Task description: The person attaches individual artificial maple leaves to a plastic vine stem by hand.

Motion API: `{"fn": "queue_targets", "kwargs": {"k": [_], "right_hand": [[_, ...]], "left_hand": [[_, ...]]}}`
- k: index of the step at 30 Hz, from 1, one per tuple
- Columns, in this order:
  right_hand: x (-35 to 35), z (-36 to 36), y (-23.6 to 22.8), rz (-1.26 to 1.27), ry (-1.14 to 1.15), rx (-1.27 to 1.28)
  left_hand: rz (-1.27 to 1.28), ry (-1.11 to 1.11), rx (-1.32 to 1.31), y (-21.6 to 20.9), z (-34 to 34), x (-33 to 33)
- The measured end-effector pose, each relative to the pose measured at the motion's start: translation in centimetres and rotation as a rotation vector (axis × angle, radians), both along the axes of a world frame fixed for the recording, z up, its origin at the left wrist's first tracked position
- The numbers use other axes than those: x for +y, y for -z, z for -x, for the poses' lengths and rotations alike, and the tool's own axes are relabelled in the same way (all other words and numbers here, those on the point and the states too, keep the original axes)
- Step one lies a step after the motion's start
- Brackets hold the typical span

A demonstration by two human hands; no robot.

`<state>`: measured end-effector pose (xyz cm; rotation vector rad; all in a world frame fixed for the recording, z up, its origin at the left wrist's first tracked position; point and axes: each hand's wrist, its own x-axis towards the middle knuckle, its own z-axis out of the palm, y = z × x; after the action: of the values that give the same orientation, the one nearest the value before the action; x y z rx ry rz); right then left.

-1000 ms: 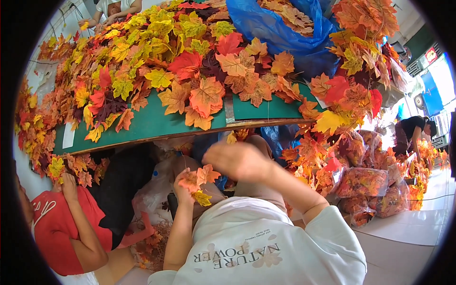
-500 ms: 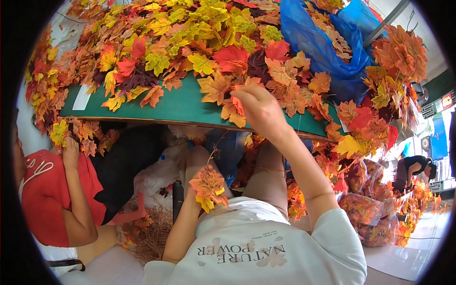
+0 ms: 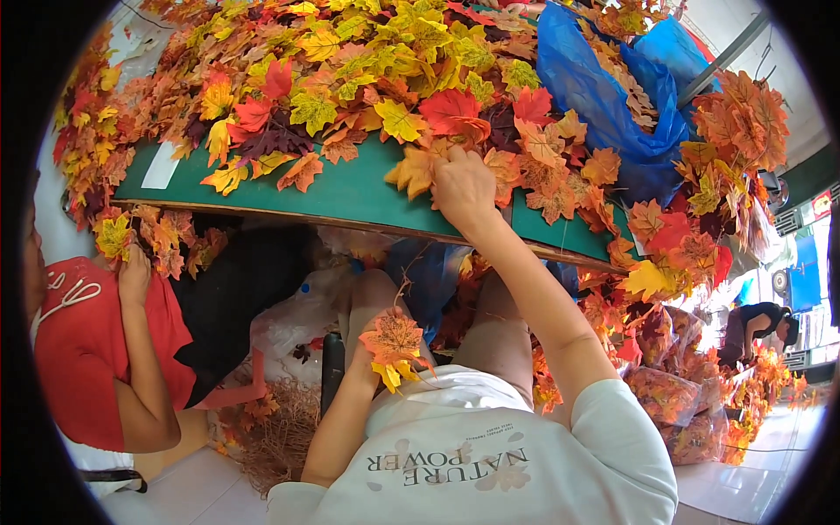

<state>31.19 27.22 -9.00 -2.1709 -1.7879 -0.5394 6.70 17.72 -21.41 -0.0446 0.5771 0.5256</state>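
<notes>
Head view is used for all of this. The right hand (image 3: 462, 185) is stretched out to the green table (image 3: 350, 188), and its fingers are closed on an orange leaf (image 3: 411, 171) at the near side of the big leaf pile (image 3: 350, 79). The left hand (image 3: 372, 337) is kept low by the lap, and a small bunch of leaves (image 3: 394, 346), orange and yellow, is gripped in its fingers. More leaves are lying just past the right fingertips and on both sides of them. If the orange leaf is pulled fast, the leaves touching it could be dragged off the table edge just below the fingers, because they are piled loose and hooked into each other. The bunch could also slip, since it is held by its thin stems only. A blue plastic bag (image 3: 612, 122) is seen to the right of the right fingers, and brown-orange leaves are packed inside it. Clear bags (image 3: 665, 394) filled with orange leaves are stacked lower down on the right, well apart from both hands.
</notes>
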Motion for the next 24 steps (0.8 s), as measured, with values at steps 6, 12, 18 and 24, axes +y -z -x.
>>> {"fn": "queue_targets", "kwargs": {"k": [6,12,18,24], "right_hand": [[0.4,-1.1,-3.2,-0.183,-0.171,0.686],[2.5,-2.2,-4.0,-0.529,-0.340,1.940],[2.2,-4.4,-0.2,-0.249,-0.077,1.921],[-0.3,-5.5,-4.8,-0.069,-0.149,2.035]], "left_hand": [[-0.039,0.003,0.054,0.1,0.3,0.1],[0.024,-0.003,0.026,0.6,0.6,0.1],[-0.038,0.027,0.006,2.1,0.8,0.1],[-0.032,-0.014,0.011,2.6,1.0,0.0]]}}
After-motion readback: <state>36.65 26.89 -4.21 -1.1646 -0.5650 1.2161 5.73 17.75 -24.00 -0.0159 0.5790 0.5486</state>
